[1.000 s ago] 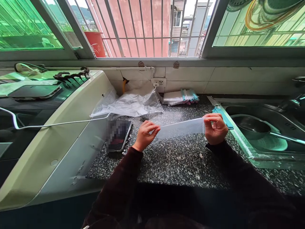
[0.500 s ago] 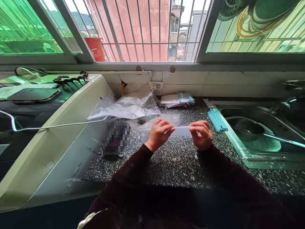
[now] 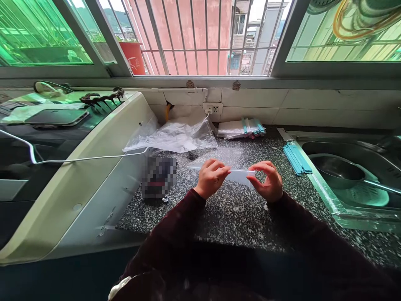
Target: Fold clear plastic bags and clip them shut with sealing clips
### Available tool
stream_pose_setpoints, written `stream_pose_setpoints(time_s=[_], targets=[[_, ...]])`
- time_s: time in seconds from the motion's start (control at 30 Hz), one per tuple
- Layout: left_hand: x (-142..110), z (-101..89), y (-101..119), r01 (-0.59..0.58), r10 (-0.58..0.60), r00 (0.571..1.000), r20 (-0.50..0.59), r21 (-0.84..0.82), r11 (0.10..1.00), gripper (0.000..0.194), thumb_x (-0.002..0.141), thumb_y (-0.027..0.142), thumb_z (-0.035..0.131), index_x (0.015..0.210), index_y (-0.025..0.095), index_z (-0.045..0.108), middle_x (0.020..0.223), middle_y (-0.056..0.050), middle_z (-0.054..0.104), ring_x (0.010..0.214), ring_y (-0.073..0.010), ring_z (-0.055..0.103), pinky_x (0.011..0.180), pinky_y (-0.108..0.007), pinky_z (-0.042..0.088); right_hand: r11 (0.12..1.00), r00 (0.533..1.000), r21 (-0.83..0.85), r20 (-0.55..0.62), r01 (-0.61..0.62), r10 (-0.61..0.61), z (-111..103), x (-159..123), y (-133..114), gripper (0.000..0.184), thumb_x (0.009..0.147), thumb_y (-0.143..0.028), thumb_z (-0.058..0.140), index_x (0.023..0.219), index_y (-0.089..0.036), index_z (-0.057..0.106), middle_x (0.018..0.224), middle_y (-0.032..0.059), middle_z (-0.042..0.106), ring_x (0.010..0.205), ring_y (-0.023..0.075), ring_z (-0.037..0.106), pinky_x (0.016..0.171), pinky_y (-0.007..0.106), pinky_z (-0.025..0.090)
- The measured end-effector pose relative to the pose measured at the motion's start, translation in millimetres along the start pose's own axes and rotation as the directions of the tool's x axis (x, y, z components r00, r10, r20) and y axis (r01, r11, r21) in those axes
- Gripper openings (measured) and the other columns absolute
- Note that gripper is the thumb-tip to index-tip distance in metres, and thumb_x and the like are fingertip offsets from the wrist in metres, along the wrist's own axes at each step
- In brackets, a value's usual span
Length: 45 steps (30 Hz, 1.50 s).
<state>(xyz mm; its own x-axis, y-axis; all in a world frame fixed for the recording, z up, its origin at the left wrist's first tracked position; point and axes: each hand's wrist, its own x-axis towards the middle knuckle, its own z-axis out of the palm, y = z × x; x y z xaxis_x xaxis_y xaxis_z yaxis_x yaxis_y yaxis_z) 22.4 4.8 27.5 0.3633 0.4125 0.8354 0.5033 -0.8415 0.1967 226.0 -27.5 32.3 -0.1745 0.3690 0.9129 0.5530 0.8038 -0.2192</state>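
Between my hands stretches a clear plastic bag [image 3: 239,174], its stiff top edge running sideways above the counter and a filmy part hanging below. My left hand [image 3: 213,177] is closed, pinching that edge near its middle; a length of it pokes out to the left. At the right end, my right hand [image 3: 268,180] curls thumb and forefinger round the edge, with a gap showing behind the fingertips. Several light-blue flat strips [image 3: 296,159] lie to the right, beside the sink. Behind my hands is a stack of clear bags with blue strips [image 3: 241,128].
A large crumpled clear plastic bag [image 3: 178,138] lies by the wall under a socket [image 3: 213,108]. To its front is a blurred-out dark object [image 3: 158,177]. The stove [image 3: 103,154] stands left, crossed by a white cable [image 3: 90,159]. A pan [image 3: 336,171] rests in the sink [image 3: 332,215].
My right thumb and forefinger have opened into a wider curl at the edge's right end, and the film there has dipped. My left hand keeps its pinch. The view has shifted slightly.
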Motion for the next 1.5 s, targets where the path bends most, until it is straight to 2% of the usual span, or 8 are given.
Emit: stream_pose_setpoints(time_s=[0.53,0.83,1.03,1.1,1.2,1.33,1.4,1.5], targets=[[-4,8.8,-5,-0.083,0.071,0.990,0.119,0.100,0.992,0.021,0.087,0.028,0.050,0.074,0.018,0.063,0.066,-0.002,0.061,0.064,-0.0132,0.048,0.061,-0.026,0.037,0.844,0.969,-0.486,0.204,0.227,-0.143,-17,10,12,0.008,0.076,-0.018,0.064,0.080,-0.024,0.066,0.075,0.0002,0.062,0.076,0.0144,0.048,0.072,0.026,0.041],[-9,19.4,-6,-0.099,0.044,0.972,0.230,0.231,0.968,0.027,0.088,0.027,0.044,0.069,0.017,0.061,0.064,-0.004,0.057,0.063,-0.0145,0.047,0.058,-0.027,0.033,0.793,0.918,-0.493,0.340,0.358,-0.202,-17,11,13,0.007,0.080,-0.016,0.059,0.079,-0.020,0.065,0.064,-0.0009,0.064,0.066,0.0133,0.048,0.064,0.027,0.033],[-13,27.0,-4,0.021,-0.107,0.957,0.270,0.304,0.952,0.024,0.084,0.020,0.046,0.064,0.017,0.057,0.063,-0.003,0.056,0.059,-0.0130,0.048,0.055,-0.026,0.031,0.856,0.956,-0.513,0.214,-0.062,0.198,-10,6,4,0.032,0.083,-0.045,0.053,0.072,-0.016,0.064,0.053,0.0007,0.057,0.054,0.0112,0.047,0.057,0.026,0.033],[-14,29.1,-4,0.058,-0.149,0.954,0.260,0.328,0.943,0.023,0.084,0.019,0.046,0.065,0.017,0.058,0.064,-0.003,0.057,0.058,-0.0121,0.048,0.054,-0.025,0.030,0.832,0.899,-0.467,0.156,-0.299,0.410,-6,2,-1,0.045,0.081,-0.055,0.049,0.059,-0.017,0.058,0.049,0.0004,0.053,0.048,0.0099,0.045,0.053,0.025,0.031],[-15,32.9,-1,0.040,-0.135,0.960,0.246,0.355,0.934,0.023,0.084,0.018,0.045,0.065,0.017,0.057,0.062,-0.003,0.056,0.055,-0.0116,0.048,0.052,-0.025,0.029,0.733,0.708,-0.356,0.227,-0.579,0.669,4,-3,-3,0.054,0.078,-0.064,0.043,0.051,-0.018,0.051,0.046,0.0000,0.051,0.044,0.0090,0.041,0.049,0.025,0.028],[-16,40.1,9,-0.079,-0.007,0.968,0.250,0.332,0.940,0.024,0.084,0.016,0.043,0.063,0.017,0.056,0.057,-0.002,0.052,0.051,-0.0122,0.046,0.049,-0.027,0.026,0.578,0.504,-0.216,0.316,-0.787,0.804,15,-7,2,0.059,0.074,-0.071,0.039,0.051,-0.018,0.052,0.048,0.0025,0.056,0.045,0.0111,0.046,0.050,0.025,0.033],[-17,43.2,15,-0.139,0.057,0.962,0.266,0.300,0.944,0.025,0.084,0.014,0.042,0.064,0.017,0.056,0.056,-0.002,0.052,0.051,-0.0125,0.046,0.049,-0.027,0.027,0.536,0.475,-0.191,0.288,-0.822,0.831,17,-8,4,0.057,0.074,-0.069,0.041,0.050,-0.018,0.051,0.049,0.0029,0.056,0.045,0.0111,0.046,0.049,0.025,0.033],[-18,44.3,21,-0.159,0.083,0.947,0.311,0.227,0.961,0.025,0.086,0.018,0.042,0.066,0.017,0.056,0.058,-0.002,0.052,0.053,-0.0123,0.047,0.050,-0.026,0.031,0.572,0.538,-0.177,0.206,-0.801,0.818,16,-9,4,0.049,0.074,-0.062,0.047,0.051,-0.019,0.049,0.047,0.0001,0.052,0.044,0.0095,0.041,0.046,0.024,0.031]])
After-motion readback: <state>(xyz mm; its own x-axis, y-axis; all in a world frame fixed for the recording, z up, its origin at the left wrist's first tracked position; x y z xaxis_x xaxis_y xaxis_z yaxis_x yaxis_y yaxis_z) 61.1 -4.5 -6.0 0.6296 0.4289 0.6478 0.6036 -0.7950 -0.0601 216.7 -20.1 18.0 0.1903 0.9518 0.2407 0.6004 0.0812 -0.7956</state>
